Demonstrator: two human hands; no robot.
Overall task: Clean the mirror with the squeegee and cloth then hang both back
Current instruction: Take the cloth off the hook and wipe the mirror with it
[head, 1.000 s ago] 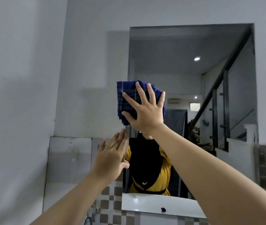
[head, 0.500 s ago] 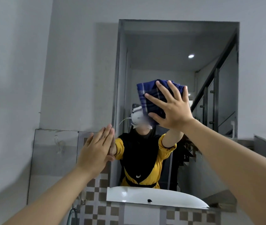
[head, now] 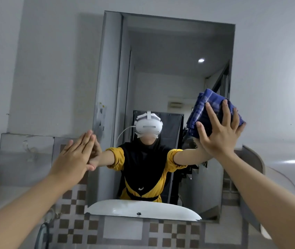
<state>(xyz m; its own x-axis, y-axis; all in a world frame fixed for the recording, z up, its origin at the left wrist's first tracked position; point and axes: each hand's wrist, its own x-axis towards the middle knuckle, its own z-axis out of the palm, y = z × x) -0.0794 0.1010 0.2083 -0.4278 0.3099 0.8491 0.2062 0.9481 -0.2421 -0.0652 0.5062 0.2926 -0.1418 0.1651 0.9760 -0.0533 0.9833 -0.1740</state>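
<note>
Above checkered tiles [head: 78, 224] and a glossy white sink reflection, the right hand [head: 218, 133] presses the folded blue plaid cloth [head: 208, 112] flat-fingered against the rectangular mirror [head: 161, 69]'s right edge, while the left hand [head: 74, 157], fingers straight, touches its left edge.

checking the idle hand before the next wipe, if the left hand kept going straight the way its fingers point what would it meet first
Probably the mirror. The left hand is open, fingers straight, pointing up and forward at the glass by its left edge; its reflection nearly meets the fingertips. Depth is unclear, so it may already be touching.
</note>
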